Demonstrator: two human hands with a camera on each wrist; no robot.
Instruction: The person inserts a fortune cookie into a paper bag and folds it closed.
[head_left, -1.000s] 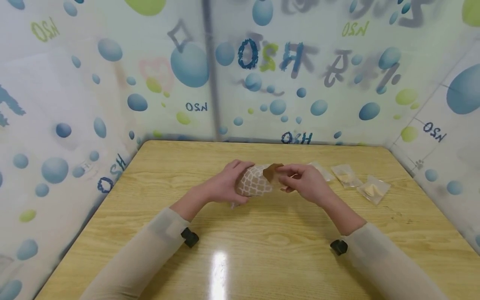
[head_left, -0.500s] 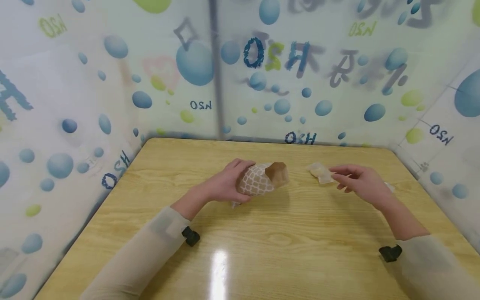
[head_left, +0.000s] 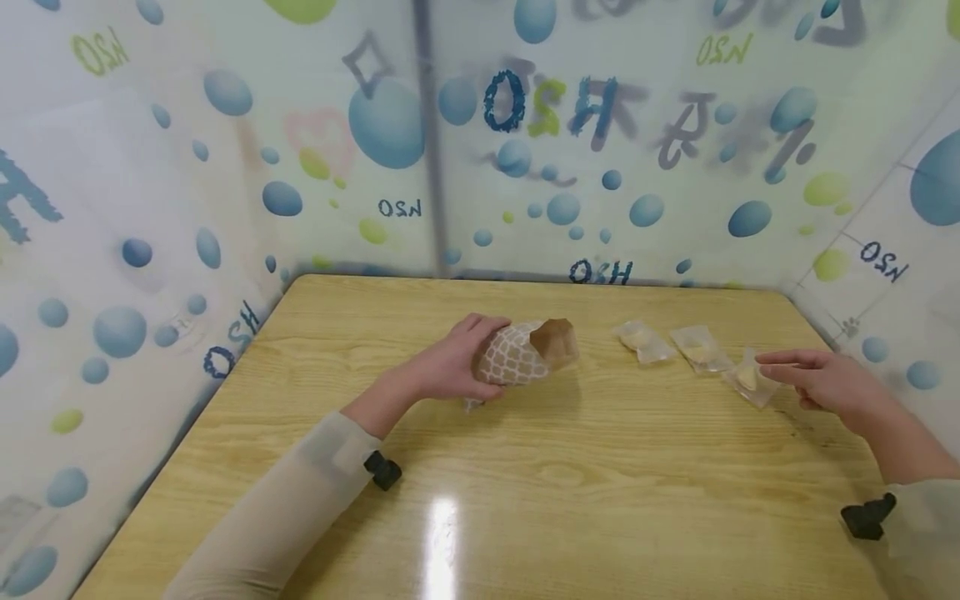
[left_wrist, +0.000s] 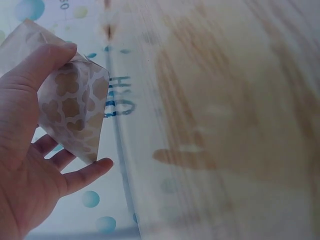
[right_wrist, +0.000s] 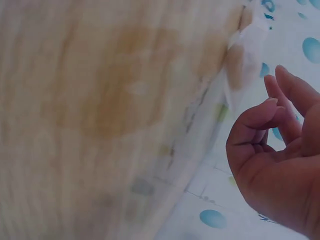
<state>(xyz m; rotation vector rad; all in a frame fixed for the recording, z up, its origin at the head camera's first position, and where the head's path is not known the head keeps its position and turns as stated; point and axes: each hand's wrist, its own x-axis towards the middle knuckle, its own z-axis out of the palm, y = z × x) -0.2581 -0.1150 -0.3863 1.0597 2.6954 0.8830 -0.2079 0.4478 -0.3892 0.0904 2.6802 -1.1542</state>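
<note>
My left hand (head_left: 459, 363) grips a brown paper bag (head_left: 513, 357) with a white lattice pattern, near the middle of the table. The bag lies tilted, its mouth gaping to the right. In the left wrist view, thumb and fingers sit on either side of the bag (left_wrist: 72, 102). Three small clear packets, each with a pale yellow piece inside, lie in a row to the right. My right hand (head_left: 832, 385) is at the rightmost packet (head_left: 747, 379), fingertips right at its edge. The right wrist view shows bent fingers with nothing between them.
The middle packet (head_left: 701, 348) and the left packet (head_left: 642, 342) lie between the bag and my right hand. The wooden table (head_left: 570, 475) ends at a wall sheet (head_left: 645, 175) printed with blue and green dots. Side walls stand close on both sides.
My right hand has left the bag's mouth and moved right, past the packets, to the rightmost one. The bag's mouth now shows wide. The left hand has stayed on the bag.
</note>
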